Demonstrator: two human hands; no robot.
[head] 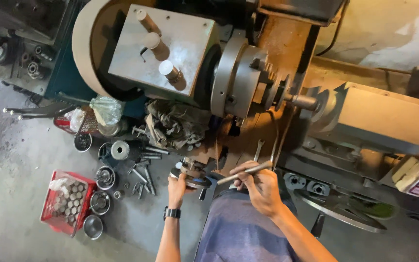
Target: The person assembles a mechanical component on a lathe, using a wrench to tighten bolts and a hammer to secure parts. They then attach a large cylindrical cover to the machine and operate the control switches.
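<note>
Left hand (176, 184) closed on handwheel (190, 176) at the lathe's front edge, fingers wrapped over the rim; dark watch (172, 213) on that wrist. Right hand (260, 187) clamped on a thin metal rod (245, 172), fingers pinched together around it, rod angled up to the right with its tip near the hand's knuckles and its lower end pointing toward the handwheel. Hands near each other, not touching. Blue-grey shirt (238, 228) directly below, between both forearms. Small wrench (258, 149) lying on the lathe bed (248, 140) just above the right hand. Crumpled rag (173, 123) heaped on the bed above the left hand. Chuck (236, 75) above that, with a workpiece (280, 92) pressed against the tailstock centre (304, 102); tailstock (379, 116) to the right. Grey headstock cover (163, 46) to the left of the chuck, carrying three levers. Large handwheel (340, 211) low on the right, beside the right forearm. On the floor (15, 145) to the left: loose bolts and tools (144, 174), round metal parts (105, 177), a red crate (66, 201) filled with cylindrical pieces, a steel bowl (93, 226), a plastic bag (106, 109).
</note>
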